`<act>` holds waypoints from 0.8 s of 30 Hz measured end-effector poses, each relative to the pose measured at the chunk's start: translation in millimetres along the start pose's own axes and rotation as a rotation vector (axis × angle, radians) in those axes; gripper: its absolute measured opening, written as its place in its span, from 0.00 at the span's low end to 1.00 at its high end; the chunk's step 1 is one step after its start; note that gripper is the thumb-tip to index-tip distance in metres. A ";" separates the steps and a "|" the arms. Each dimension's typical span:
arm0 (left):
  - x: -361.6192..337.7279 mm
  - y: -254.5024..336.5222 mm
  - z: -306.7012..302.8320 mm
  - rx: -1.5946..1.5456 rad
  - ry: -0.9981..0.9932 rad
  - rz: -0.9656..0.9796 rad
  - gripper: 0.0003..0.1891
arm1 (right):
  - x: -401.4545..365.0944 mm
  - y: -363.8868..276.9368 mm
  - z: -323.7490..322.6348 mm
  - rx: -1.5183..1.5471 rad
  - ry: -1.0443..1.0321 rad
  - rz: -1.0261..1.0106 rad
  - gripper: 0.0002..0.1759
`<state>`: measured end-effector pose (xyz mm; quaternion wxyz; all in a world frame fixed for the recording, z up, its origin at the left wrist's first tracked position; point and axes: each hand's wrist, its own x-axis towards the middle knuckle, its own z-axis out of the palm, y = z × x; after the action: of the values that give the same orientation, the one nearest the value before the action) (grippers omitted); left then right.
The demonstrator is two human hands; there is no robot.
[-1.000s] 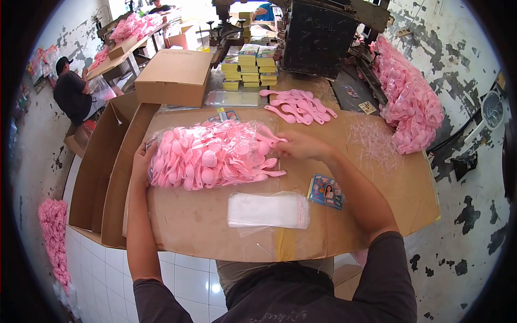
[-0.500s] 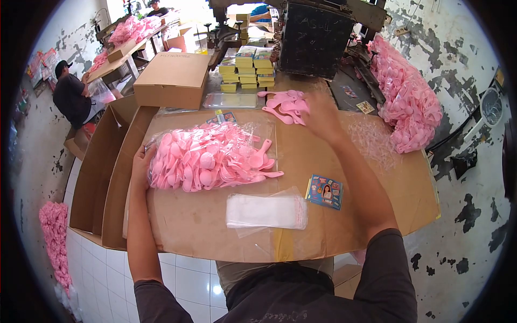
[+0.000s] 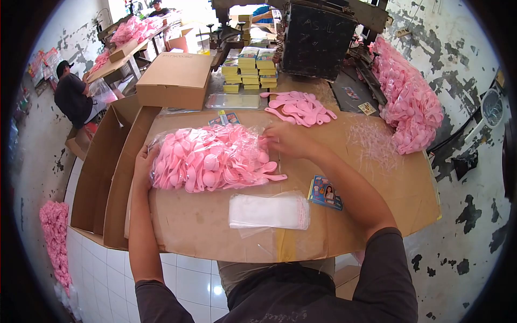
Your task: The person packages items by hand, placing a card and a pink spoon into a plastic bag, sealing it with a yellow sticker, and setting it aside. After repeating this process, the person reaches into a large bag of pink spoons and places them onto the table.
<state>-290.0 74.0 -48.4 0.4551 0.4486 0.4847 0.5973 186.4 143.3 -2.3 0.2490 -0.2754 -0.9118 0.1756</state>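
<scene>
A clear plastic bag full of pink spoons lies on the cardboard-covered table, with several spoon handles sticking out at its right end. My left hand is closed on the bag's left edge. At the bag's open right end, my right hand has its fingers curled together among the plastic and spoons; what they grip is hidden. Just beyond that hand lies a loose pile of pink spoons. Nearer to me are a stack of clear plastic sleeves and a small stack of printed cards.
Behind stand stacks of yellow-edged cards, a closed cardboard box and a black machine block. An open carton flanks the table's left side. A large bag of pink spoons sits at right. Another person sits far left.
My right hand has moved from the loose spoon pile back left to the bag's open end. More spoons of the pile now show. My left hand stays at the bag's left edge.
</scene>
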 end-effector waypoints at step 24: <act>-0.3 -1.3 -1.7 0.030 0.010 0.001 0.17 | -57.0 -70.7 -19.5 -0.183 -0.201 0.121 0.14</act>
<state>-291.5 73.5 -49.9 0.4458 0.4526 0.4956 0.5923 209.1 57.6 25.5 0.1195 -0.3325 -0.9260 0.1328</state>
